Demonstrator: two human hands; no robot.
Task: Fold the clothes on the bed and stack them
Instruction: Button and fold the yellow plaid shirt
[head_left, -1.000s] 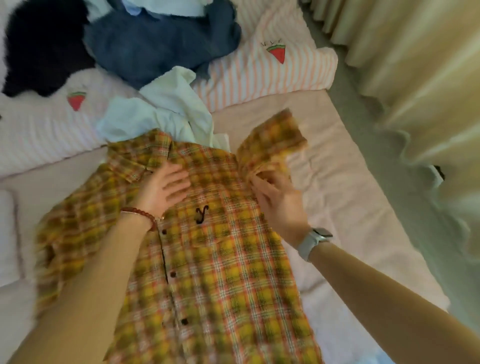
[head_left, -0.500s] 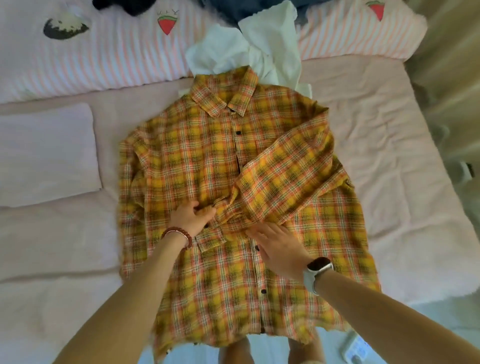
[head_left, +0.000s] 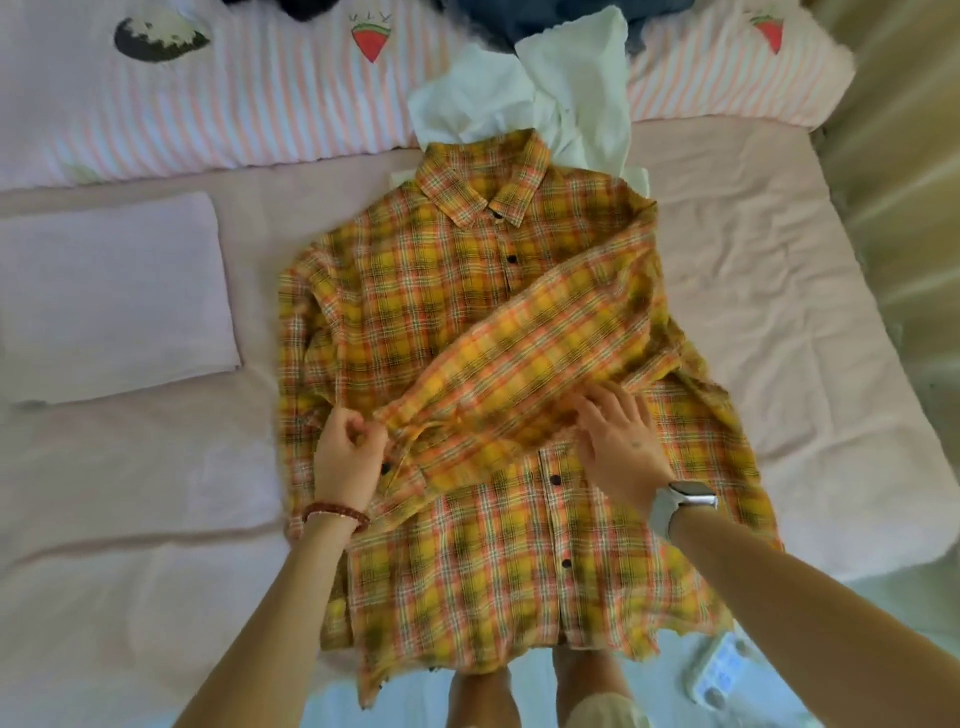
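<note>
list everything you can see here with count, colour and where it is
plaid shirt: 1, yellow, orange and green, front up on the bed, right sleeve folded across the chest
white garment: 1, crumpled above the shirt collar
dark blue garment: 1, top edge, behind the white one
black garment: 1, top edge, mostly out of frame
striped bedding: pink and white with strawberry prints, far side of the bed
folded pink cloth: 1, left of the shirt
bed sheet: pale pink
curtain: beige, right edge
beaded bracelet: 1, red-brown, left wrist
smartwatch: 1, grey band, right wrist
left hand: pinches the sleeve cuff
right hand: rests flat on the sleeve
</note>
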